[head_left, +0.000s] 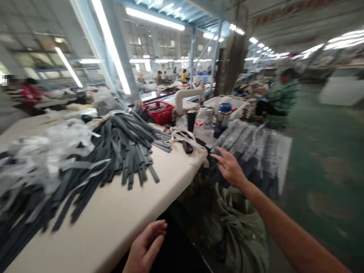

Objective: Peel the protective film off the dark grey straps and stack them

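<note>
My right hand (229, 167) reaches forward beyond the table's right edge, its fingers stretched and apart, beside a stack of grey and white striped pieces (256, 151). Nothing shows between those fingers. Near the front edge of the cream table (136, 204), my left hand (149, 242) has its fingers curled with the thumb alongside; what it may hold is hidden. A large heap of dark grey strips (122, 144) spreads over the table. Pale cloth strips (190, 142) lie bunched at the table's far right corner.
White plastic scraps (51, 148) cover the left side. A red basket (160, 112), a blue-topped bottle (224, 115) and a white bin (226, 101) stand beyond. Green cloth (241, 227) hangs below my right arm. A person in a checked top (284, 94) sits at the right.
</note>
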Available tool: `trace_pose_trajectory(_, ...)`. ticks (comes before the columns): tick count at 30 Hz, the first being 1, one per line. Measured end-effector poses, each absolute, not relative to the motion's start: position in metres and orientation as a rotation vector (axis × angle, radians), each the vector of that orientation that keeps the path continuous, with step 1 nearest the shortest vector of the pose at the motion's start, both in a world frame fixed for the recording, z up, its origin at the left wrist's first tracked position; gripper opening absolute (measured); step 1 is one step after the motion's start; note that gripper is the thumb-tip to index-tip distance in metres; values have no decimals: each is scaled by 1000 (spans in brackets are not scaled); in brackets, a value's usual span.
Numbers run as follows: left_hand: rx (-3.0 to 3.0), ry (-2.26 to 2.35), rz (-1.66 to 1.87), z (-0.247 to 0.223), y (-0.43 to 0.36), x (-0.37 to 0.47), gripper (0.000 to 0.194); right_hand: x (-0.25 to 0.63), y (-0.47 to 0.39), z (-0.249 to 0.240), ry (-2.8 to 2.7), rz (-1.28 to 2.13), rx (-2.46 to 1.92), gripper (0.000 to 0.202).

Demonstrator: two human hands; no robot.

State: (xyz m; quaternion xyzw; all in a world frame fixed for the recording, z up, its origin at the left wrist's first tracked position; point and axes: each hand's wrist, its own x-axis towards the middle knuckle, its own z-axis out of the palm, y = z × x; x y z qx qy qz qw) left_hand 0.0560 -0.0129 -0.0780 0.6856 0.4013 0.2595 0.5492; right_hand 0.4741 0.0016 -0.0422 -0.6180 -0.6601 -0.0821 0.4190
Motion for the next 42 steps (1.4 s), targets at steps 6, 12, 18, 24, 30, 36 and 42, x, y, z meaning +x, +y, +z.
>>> trace_pose_trajectory(6,2153,1268,709,-13,64,42,29,461,-28,-59,-1650,-557,-1584,43)
trace_pose_trajectory(12,2291,1884,515,-11,171,41,39,437,-77,-107,-1676,-425,-1641,39)
trace_pose_trajectory(18,2232,2072,324,-6,215,54,31,435,-111,-172,-1780,-381,-1682,39)
trace_pose_trajectory(24,2244,2067,150,8,222,57,45,420,-108,-189,-1844,-350,-1593,37)
trace_pose_trajectory(30,2221,2107,33,16,222,66,37,381,-91,-169,-1812,-189,-1499,36)
trace_pose_trajectory(36,2235,2129,-69,36,207,63,29,367,-92,-163,-1844,-78,-1408,37)
trace_pose_trajectory(42,2456,1811,-54,28,109,71,26,348,-76,-149,-1877,-74,-1408,44)
